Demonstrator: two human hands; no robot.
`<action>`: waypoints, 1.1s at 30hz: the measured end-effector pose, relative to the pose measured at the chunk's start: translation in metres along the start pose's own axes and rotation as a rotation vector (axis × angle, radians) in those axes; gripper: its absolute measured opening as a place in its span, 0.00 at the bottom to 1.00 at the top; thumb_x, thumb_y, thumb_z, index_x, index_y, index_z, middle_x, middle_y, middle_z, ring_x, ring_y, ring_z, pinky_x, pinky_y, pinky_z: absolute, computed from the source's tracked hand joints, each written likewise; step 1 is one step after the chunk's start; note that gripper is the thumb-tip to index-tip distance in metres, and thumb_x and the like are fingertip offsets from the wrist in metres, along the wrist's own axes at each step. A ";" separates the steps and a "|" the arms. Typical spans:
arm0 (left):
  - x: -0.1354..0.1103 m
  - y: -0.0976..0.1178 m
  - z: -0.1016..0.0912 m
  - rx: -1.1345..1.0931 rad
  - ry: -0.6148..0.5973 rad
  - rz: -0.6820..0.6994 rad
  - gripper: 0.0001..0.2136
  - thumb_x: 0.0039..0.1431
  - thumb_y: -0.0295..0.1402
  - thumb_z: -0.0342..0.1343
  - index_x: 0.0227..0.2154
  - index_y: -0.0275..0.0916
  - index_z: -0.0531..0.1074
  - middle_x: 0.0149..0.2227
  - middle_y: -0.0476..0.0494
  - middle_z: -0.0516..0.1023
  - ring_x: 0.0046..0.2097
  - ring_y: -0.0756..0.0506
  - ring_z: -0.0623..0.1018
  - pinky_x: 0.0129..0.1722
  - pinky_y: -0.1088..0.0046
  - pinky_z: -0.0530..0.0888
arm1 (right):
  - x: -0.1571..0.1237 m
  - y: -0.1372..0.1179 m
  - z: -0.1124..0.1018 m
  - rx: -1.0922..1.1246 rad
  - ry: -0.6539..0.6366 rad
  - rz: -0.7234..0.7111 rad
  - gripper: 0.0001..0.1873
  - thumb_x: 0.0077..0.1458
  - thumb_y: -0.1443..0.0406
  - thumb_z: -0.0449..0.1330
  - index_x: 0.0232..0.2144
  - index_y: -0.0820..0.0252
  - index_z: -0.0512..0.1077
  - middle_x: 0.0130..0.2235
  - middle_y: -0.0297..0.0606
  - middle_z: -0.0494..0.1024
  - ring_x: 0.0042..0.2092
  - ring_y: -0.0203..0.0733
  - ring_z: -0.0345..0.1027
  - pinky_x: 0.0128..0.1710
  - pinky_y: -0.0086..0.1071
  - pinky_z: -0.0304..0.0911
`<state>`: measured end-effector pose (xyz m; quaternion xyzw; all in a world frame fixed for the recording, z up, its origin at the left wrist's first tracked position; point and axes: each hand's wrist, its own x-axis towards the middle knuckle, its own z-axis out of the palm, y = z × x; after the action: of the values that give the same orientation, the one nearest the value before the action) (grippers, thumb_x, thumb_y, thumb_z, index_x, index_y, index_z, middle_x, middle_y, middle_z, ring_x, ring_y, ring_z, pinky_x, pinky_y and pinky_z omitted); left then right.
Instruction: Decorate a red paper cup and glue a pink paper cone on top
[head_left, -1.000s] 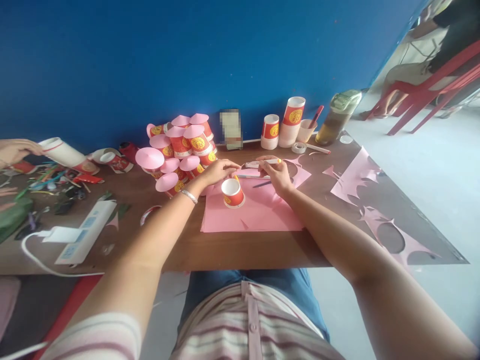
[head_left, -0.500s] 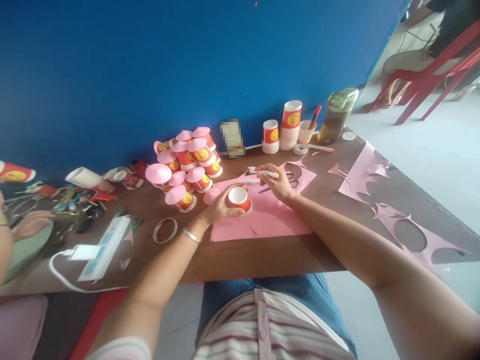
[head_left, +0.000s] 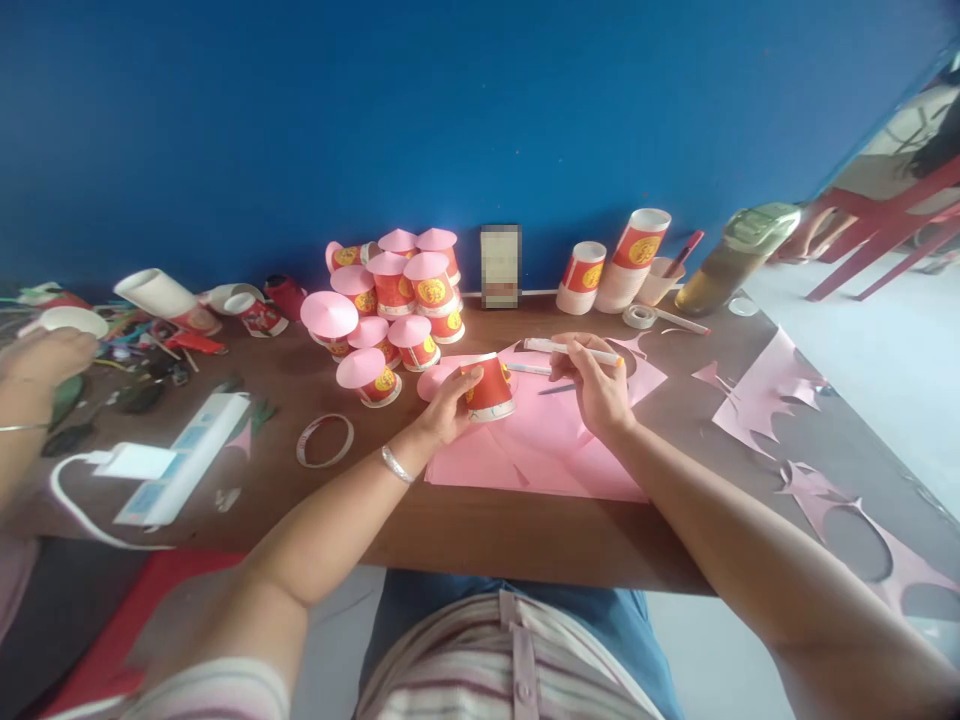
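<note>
My left hand (head_left: 450,402) is closed around a red paper cup (head_left: 491,388), tilted so its side and white lower band face me. Faint marks show on that band. In my right hand (head_left: 596,385) a white marker pen (head_left: 559,348) with an orange end is gripped between the fingers, to the right of the cup and apart from it. Both hands are over pink paper sheets (head_left: 480,470). Another pen (head_left: 529,369) and partly hidden scissors (head_left: 556,389) lie on the sheets.
Several cups with pink cone tops (head_left: 390,285) stand left of the paper. Stacked cups (head_left: 641,245), a tape roll (head_left: 639,316) and a bottle (head_left: 739,255) are at back right. A power strip (head_left: 184,460) lies left, near another person's hand (head_left: 49,355). Paper scraps (head_left: 757,395) lie right.
My left hand has tipped the cup over, so its side shows instead of its open mouth. The marker pen in my right hand has turned. The other person's hand has lifted a white round item.
</note>
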<state>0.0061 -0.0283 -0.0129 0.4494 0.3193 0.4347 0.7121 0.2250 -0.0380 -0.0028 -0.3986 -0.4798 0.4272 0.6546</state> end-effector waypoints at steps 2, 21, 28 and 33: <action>0.000 -0.001 -0.003 -0.038 0.014 -0.018 0.20 0.58 0.49 0.64 0.44 0.38 0.80 0.48 0.38 0.82 0.52 0.40 0.80 0.51 0.63 0.77 | -0.008 -0.004 0.005 -0.002 -0.027 -0.013 0.20 0.56 0.46 0.67 0.31 0.54 0.71 0.27 0.31 0.73 0.26 0.36 0.68 0.28 0.34 0.67; 0.000 0.001 0.003 -0.019 -0.023 0.006 0.22 0.55 0.50 0.67 0.42 0.36 0.76 0.41 0.39 0.81 0.45 0.41 0.80 0.43 0.67 0.76 | -0.053 -0.032 0.026 -0.613 -0.450 -0.449 0.07 0.61 0.66 0.58 0.30 0.51 0.68 0.26 0.32 0.76 0.25 0.38 0.68 0.26 0.33 0.63; 0.000 -0.002 0.001 -0.023 -0.016 -0.023 0.23 0.55 0.48 0.68 0.45 0.35 0.74 0.43 0.37 0.81 0.44 0.40 0.81 0.39 0.67 0.75 | -0.054 -0.028 0.029 -0.672 -0.461 -0.737 0.09 0.60 0.73 0.58 0.36 0.52 0.68 0.26 0.31 0.76 0.25 0.36 0.69 0.26 0.29 0.64; 0.000 -0.004 0.000 0.020 0.028 0.014 0.25 0.55 0.48 0.68 0.47 0.35 0.73 0.43 0.37 0.81 0.44 0.40 0.80 0.42 0.65 0.75 | -0.055 -0.026 0.029 -0.711 -0.469 -0.868 0.10 0.59 0.76 0.58 0.37 0.57 0.67 0.27 0.31 0.75 0.26 0.34 0.68 0.27 0.28 0.64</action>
<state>0.0079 -0.0293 -0.0168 0.4527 0.3303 0.4428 0.6999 0.1918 -0.0948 0.0118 -0.2559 -0.8433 0.0111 0.4724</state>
